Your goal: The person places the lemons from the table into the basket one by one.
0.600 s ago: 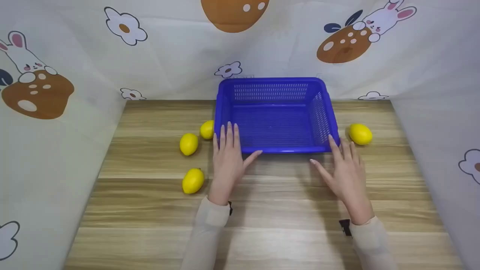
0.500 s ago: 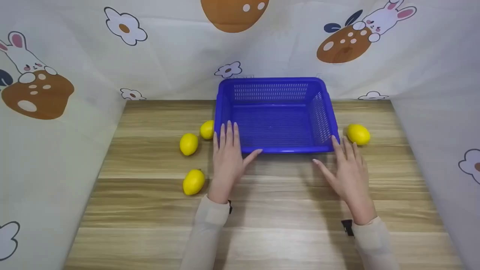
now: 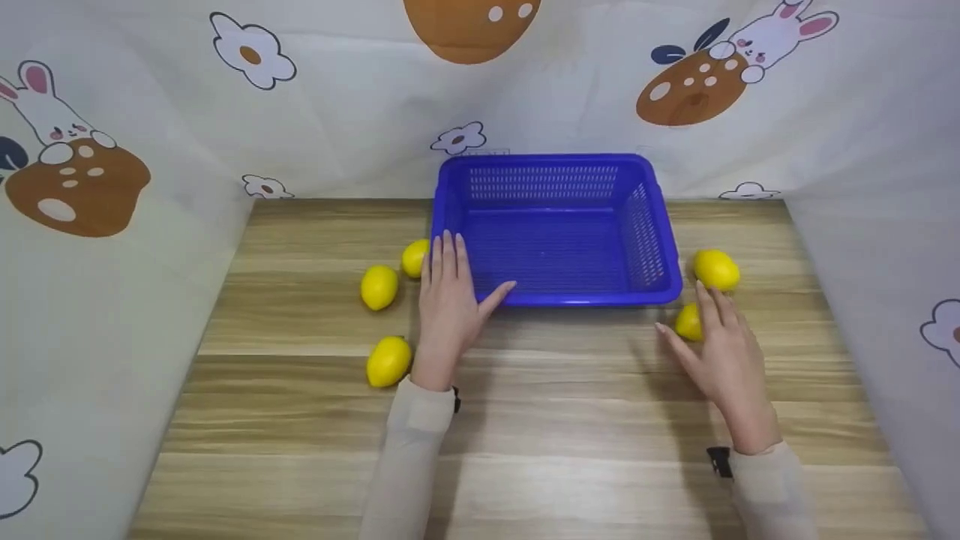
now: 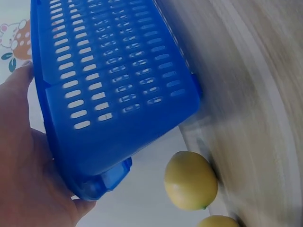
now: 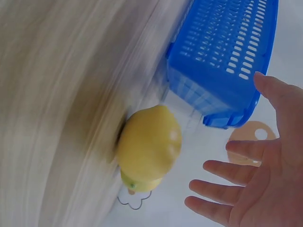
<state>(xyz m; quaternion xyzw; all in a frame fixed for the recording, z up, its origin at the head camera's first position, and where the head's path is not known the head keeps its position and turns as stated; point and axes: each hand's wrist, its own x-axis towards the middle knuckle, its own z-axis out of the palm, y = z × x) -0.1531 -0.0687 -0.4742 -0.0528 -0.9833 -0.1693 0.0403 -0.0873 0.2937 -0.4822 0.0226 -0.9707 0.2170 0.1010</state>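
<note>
A blue plastic basket [image 3: 585, 300] with slotted walls sits at the back of the table, with bare floor inside. My left hand [image 3: 448, 307] lies along its front left corner, fingers straight over the left rim and thumb spread across the front rim. Right of the basket, my right hand [image 3: 729, 352] hovers with spread fingers and holds nothing. One yellow lemon [image 3: 688, 322] lies partly hidden behind its fingers, and another lemon [image 3: 717, 270] rests just beyond the fingertips. In the right wrist view, the nearer lemon [image 5: 149, 142] overlaps the farther one.
Left of the basket lie three more lemons: one near the front [image 3: 388, 361], a middle one [image 3: 379, 287], and one against the basket's side [image 3: 415, 259], partly covered. Patterned white cloth [image 3: 345, 105] walls off the back and sides of the wooden table [image 3: 555, 450].
My right hand has drawn back and to the right, away from the basket's corner, and a second lemon now shows under it. My left hand has slid slightly forward and left along the rim.
</note>
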